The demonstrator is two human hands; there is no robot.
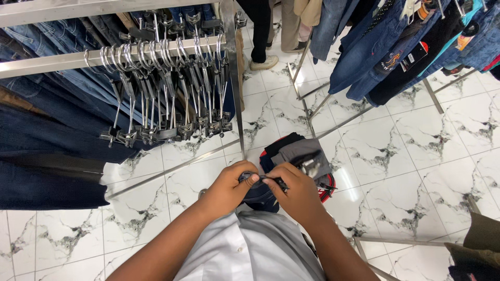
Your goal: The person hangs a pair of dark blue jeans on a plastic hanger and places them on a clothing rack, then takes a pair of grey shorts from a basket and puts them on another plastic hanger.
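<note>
Between both hands, at chest height, a dark denim garment (260, 195) is gripped: left hand (229, 187) closed on its edge, right hand (297, 190) pinching a clip hanger (273, 181) against it. Clipping appears unfinished. Beyond the right hand lie folded clothes (297, 153); up and left of the left hand, empty clip hangers (166, 93) crowd a steel rail (52, 60).

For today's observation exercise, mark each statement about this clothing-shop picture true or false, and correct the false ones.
1. Both hands grip a dark garment. True.
2. The clip hangers on the rail all carry trousers. False: this bunch hangs empty.
3. The floor is white marbled tile. True.
4. A shoe stands on the floor at the top. True.
5. The person wears a red shirt. False: the shirt is white.
</note>
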